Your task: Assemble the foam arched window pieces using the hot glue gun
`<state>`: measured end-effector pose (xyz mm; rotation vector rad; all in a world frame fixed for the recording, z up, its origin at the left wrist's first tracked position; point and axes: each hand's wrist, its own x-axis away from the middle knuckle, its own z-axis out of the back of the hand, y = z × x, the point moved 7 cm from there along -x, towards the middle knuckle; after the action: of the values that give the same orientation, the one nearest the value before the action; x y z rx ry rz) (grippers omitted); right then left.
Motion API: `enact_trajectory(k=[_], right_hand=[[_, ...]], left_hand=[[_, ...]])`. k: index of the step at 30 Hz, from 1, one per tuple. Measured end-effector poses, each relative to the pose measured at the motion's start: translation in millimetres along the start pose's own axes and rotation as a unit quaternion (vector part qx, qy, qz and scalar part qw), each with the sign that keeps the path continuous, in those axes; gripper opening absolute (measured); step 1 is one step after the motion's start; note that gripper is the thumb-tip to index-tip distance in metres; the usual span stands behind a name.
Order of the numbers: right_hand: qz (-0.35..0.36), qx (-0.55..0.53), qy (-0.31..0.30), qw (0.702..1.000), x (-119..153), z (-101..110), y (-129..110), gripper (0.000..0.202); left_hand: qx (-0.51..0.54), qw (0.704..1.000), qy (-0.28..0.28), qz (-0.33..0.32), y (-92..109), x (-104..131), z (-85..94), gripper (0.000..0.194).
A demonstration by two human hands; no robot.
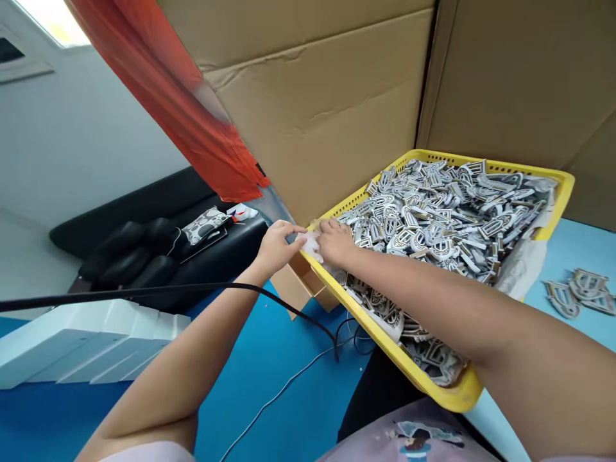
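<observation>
Head view: yellow plastic basket [459, 396] at 3 o'clock, heaped with gray-white U-shaped pieces [433, 208]. White plastic liner [310, 244] at basket's 9 o'clock corner. Left hand [278, 249]: thumb and forefinger slightly parted beside liner. Right hand [337, 243]: fingers curled over it. Cannot tell whether either pinches. Loose pieces [588, 285] lie just past 3 o'clock.
</observation>
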<state>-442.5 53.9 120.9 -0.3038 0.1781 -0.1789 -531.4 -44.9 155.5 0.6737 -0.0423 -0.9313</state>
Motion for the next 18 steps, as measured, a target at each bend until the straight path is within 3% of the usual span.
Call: enact_trajectory(k=[4, 9, 18], right_hand=[[0.051, 0.081, -0.067, 0.993, -8, -23, -10, 0.037], [0.075, 0.128, -0.132, 0.980, -11, -43, -22, 0.036], [0.121, 0.117, -0.214, 0.962, 30, -19, -13, 0.034]], left_hand=[[-0.088, 0.992, -0.073, -0.056, 14, 0, -20.2, 0.016], [-0.199, 0.969, -0.114, -0.085, 26, -3, -35.0, 0.022], [-0.288, 0.922, -0.219, -0.137, 32, -2, -55.2, 0.032]])
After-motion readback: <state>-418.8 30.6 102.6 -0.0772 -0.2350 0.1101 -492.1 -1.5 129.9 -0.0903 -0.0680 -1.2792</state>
